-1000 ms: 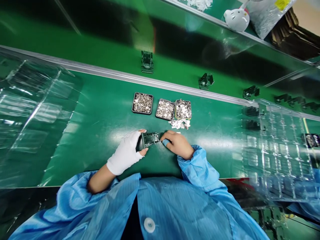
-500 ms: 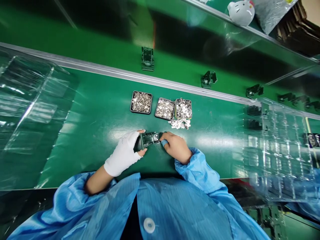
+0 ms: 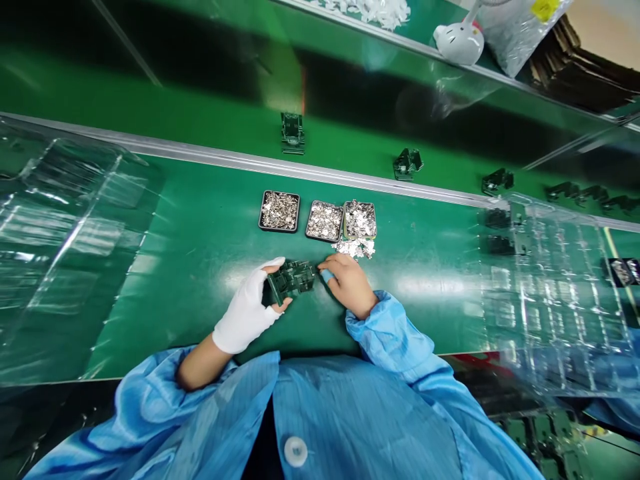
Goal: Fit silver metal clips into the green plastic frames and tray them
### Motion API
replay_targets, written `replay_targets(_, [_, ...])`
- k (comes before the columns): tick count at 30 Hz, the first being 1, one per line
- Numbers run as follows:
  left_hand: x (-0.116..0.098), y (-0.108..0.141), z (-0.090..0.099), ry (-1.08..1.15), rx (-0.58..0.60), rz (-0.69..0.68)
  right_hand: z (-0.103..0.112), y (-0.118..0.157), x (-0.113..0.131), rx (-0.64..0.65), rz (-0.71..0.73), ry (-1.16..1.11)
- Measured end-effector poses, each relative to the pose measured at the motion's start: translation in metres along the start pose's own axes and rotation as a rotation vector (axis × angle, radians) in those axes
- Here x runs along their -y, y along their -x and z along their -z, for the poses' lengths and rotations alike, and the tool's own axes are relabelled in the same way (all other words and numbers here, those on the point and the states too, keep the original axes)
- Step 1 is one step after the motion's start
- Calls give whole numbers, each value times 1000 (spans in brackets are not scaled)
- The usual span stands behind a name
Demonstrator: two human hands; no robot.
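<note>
My left hand [image 3: 246,308], in a white fingerless glove, grips a dark green plastic housing [image 3: 295,279] between thumb and fingers. The housing is held tilted above the green bench top. Just right of its end is my right hand [image 3: 350,285], bare but for a blue cover on one digit. Its fingertips are drawn together and a small gap parts them from the housing. Whatever they may pinch is too small to make out. Beyond the hands stand three square trays of small shiny metal parts: a left tray [image 3: 279,211], a middle tray [image 3: 325,221] and a right tray [image 3: 360,219].
Loose metal pieces [image 3: 356,249] lie in front of the right tray. Clear plastic trays flank me, a left one [image 3: 65,247] and a right one [image 3: 555,300]. Past a metal rail [image 3: 225,164], several green housings [image 3: 293,132] stand in a row. A shelf [image 3: 350,30] runs above.
My right fingertips have come away from the end of the housing, leaving a gap. My left hand has turned the housing slightly. The camera's view has shifted a little.
</note>
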State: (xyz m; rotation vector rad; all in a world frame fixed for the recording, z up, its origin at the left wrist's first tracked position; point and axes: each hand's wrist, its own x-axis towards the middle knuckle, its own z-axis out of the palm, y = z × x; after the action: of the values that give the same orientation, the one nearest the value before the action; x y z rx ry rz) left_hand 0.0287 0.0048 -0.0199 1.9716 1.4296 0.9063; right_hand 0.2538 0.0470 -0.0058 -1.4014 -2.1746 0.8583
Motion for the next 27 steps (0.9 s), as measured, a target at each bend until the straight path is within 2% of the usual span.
replay_targets(2, [-1,1,-1,11,-16,-19,-2,0,4,-58,53,-158])
replay_targets(4, [-3,1,-1,29,-4,-44,-3,1,9,-91,47,-305])
replay_targets(6, [-4,2,2,54,29,-94,-3,3,13,-107,59,-347])
replay_targets(9, [-6,4,4,9,66,-167,-4,7,19,-106,243,-188])
replay_targets(13, [-8,3,4,-213,27,-162,-5,8,20,30,579,65])
replay_targets(15, [-8,2,4,-266,25,-180,0,8,17,72,636,65])
replay_targets(17, [-7,1,5,-304,65,-203,11,7,8,4,505,50])
replay_targets(20, [-5,4,5,-345,129,-192,30,9,-11,-186,56,156])
replay_targets(22, [-4,8,4,-345,140,-188,37,10,-22,-185,-155,280])
replay_targets(24, [-4,11,4,-320,120,-200,38,11,-28,-124,-257,378])
replay_targets(27, [-8,11,7,-208,81,-282,32,10,-28,-81,-310,423])
